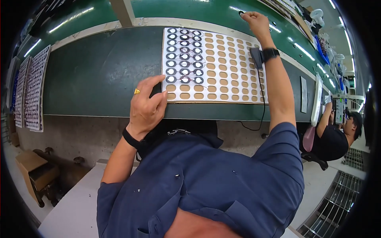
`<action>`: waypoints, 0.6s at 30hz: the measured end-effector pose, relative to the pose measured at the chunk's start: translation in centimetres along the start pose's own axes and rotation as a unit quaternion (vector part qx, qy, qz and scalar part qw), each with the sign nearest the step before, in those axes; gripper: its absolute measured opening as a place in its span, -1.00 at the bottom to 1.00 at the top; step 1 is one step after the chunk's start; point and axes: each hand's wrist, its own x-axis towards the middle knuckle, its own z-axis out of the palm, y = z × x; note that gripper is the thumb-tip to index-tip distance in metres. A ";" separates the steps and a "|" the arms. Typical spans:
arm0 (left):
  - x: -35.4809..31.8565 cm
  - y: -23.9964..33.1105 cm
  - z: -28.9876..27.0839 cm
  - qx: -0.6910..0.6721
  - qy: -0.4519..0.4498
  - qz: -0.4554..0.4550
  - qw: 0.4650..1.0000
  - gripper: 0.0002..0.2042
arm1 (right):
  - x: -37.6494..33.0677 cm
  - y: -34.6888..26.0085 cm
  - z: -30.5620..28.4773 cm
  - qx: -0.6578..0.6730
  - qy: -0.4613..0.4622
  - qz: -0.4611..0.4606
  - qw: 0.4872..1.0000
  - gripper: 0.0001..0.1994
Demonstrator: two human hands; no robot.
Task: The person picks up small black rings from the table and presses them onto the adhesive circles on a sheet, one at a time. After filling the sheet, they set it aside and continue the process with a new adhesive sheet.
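Observation:
A white tray [216,94] with rows of oval slots lies on the dark bench in front of me. Its left three columns mostly hold small round black parts [184,64] with white centres and thin wires; slots to the right show bare brown. My left hand [147,105], a ring on one finger, rests at the tray's left edge, fingers apart and holding nothing. Beyond the tray's far right corner, my right hand [257,24] reaches over the green belt. Its fingertips pinch a small black round part [241,13], too small to make out fully.
A black corded device [256,58] sits at the tray's right side. The green conveyor belt [178,10] runs behind a pale rail, with small dark parts on it at right. Filled trays [36,87] stand far left. A co-worker [337,137] sits at far right.

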 end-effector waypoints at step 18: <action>-0.9 3.3 -0.7 -0.102 0.012 0.119 0.988 -0.79 | -31.1 -15.7 0.0 0.266 -0.183 0.009 0.946 -0.64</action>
